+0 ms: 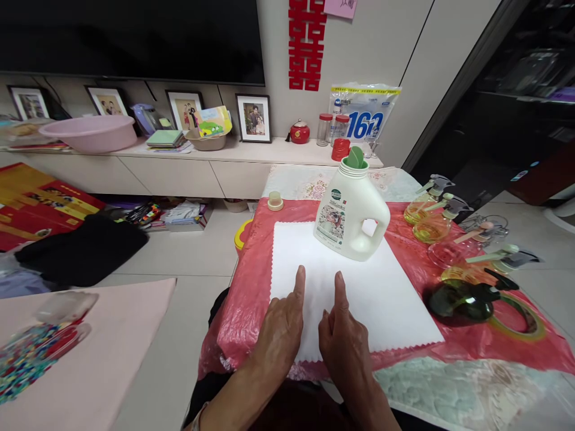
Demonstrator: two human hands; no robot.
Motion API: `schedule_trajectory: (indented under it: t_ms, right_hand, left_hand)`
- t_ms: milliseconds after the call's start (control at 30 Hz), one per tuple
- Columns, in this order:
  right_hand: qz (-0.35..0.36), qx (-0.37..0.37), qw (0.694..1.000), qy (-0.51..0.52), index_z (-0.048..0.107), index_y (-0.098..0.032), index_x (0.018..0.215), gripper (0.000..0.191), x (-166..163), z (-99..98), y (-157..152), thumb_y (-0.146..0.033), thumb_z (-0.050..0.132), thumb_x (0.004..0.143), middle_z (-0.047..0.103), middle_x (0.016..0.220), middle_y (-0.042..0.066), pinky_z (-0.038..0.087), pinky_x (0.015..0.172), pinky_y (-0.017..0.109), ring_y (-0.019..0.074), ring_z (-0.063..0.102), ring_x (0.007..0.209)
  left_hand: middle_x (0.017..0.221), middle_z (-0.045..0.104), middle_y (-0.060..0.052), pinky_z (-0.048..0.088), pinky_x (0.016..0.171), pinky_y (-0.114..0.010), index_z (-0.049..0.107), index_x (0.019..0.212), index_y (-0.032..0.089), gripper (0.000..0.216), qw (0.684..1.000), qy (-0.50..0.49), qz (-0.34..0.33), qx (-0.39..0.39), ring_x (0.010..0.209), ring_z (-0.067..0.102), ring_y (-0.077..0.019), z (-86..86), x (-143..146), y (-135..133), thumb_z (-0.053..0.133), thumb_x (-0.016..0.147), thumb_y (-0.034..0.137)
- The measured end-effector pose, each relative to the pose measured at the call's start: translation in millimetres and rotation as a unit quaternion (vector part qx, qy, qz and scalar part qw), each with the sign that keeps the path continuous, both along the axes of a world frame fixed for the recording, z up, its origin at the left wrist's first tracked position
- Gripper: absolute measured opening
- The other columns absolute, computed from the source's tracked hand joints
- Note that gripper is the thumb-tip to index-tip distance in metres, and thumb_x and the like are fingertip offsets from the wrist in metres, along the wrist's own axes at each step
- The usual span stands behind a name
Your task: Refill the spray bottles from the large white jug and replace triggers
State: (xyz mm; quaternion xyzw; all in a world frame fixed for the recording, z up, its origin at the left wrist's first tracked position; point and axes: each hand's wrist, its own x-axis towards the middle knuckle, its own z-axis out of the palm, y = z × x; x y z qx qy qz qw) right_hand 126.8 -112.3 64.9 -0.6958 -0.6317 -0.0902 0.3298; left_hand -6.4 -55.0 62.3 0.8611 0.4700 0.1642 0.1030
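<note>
My left hand (283,320) is over the white cloth (299,242), its index finger stretched forward and the others curled, holding nothing. Beside it, my right hand (345,338) points the same way with its index finger out and the rest bent in; it is empty too. Beyond both fingertips, apart from them, a white laundry detergent jug (353,206) stands upright on the cloth's far part. Its mouth is uncapped, with a green piece (356,157) showing at the spout. A pale cap (275,200) sits at the far left of the red plastic cover (245,269).
Several pump bottles (433,224) line the table's right side, near a dark bottle (462,299) and a tape roll (521,317). At left, a pink-topped table (130,323) bears colourful beads (31,359). Behind, a low cabinet (179,173) carries a pink basin (92,133) and photo frames (254,118).
</note>
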Motion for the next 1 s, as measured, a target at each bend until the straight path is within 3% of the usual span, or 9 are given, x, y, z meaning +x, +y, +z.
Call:
schedule_trajectory:
  t_ms: [233, 467, 1000]
  right_hand:
    - [-0.010, -0.002, 1.000, -0.018, 0.008, -0.012, 0.166, 0.078, -0.8, 6.1, 0.4, -0.008, 0.031, 0.092, 0.045, 0.058, -0.008, 0.035, 0.041, 0.019, 0.0117, 0.046, 0.040]
    - [-0.006, -0.006, 1.000, -0.024, 0.009, -0.011, 0.166, 0.077, 0.1, 4.2, -1.3, -0.008, 0.031, 0.093, 0.051, 0.061, -0.006, 0.036, 0.040, 0.020, 0.0132, 0.048, 0.041]
    - [0.013, 0.011, 1.000, -0.008, -0.001, -0.018, 0.169, 0.083, -2.4, 5.4, -0.2, -0.005, 0.029, 0.092, 0.056, 0.070, -0.004, 0.043, 0.041, 0.020, 0.0135, 0.052, 0.045]
  left_hand:
    - [0.072, 0.064, 0.003, 0.046, 0.057, -0.028, -0.038, 0.152, 0.014, 0.105, 0.999, 0.007, -0.034, 0.018, 0.056, 0.059, -0.0167, 4.3, -2.7, -2.1, 0.041, 0.086, -0.002]
    - [0.074, 0.067, 0.000, 0.049, 0.063, -0.031, -0.027, 0.157, 0.009, 0.101, 0.999, 0.011, -0.013, 0.033, 0.060, 0.061, -0.0180, -1.6, 0.6, -4.2, 0.041, 0.085, -0.001]
    - [0.075, 0.065, 0.001, 0.049, 0.065, -0.032, -0.032, 0.156, 0.017, 0.104, 0.997, 0.033, -0.021, 0.069, 0.063, 0.063, -0.0192, -3.1, -1.4, -5.6, 0.042, 0.086, -0.003]
